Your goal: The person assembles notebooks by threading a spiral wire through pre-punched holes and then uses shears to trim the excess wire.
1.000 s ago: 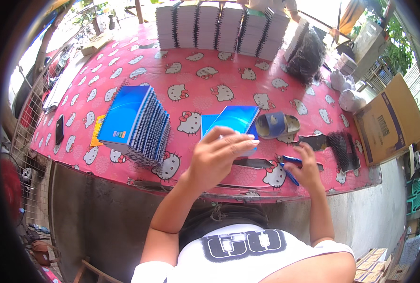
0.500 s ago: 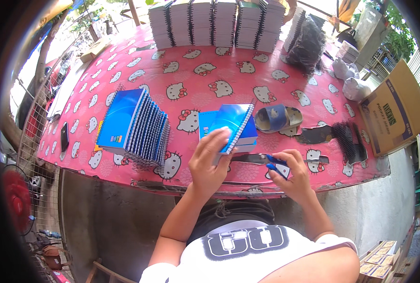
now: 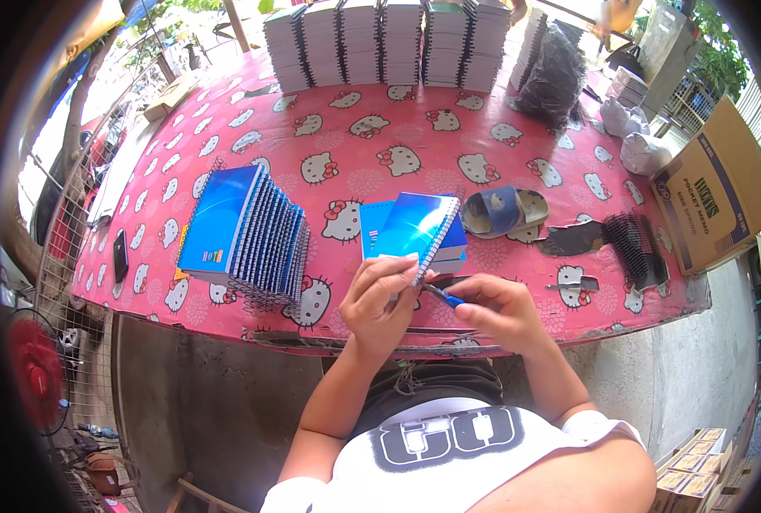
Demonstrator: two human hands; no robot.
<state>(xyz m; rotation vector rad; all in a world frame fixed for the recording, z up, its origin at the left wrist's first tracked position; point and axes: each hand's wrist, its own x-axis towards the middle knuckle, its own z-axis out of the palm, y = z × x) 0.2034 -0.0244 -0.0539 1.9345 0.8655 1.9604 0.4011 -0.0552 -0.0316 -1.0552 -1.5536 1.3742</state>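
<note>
A blue-covered spiral notebook (image 3: pixel 416 224) is tilted up from a small pile, its coil running along the right edge. My left hand (image 3: pixel 379 297) grips its near end between thumb and fingers. My right hand (image 3: pixel 502 308) is closed around small blue-handled pliers (image 3: pixel 450 297), whose dark jaws are at the near end of the coil. Whether the jaws touch the wire is too small to tell. Under the held book lie more blue notebooks (image 3: pixel 375 221). Left of them stands a leaning stack of blue spiral notebooks (image 3: pixel 218 227).
A slipper (image 3: pixel 502 212) lies right of the pile on the pink patterned table (image 3: pixel 329 256). Further right are a bunch of black coils (image 3: pixel 633 248) and a cardboard box (image 3: pixel 716 184). Tall notebook stacks (image 3: pixel 402 43) line the far edge. A phone (image 3: pixel 120 255) lies far left.
My right hand has moved left, bringing the pliers to the notebook's coil end, and its grip on the handles has tightened. My left hand has drawn the notebook's near end slightly towards me.
</note>
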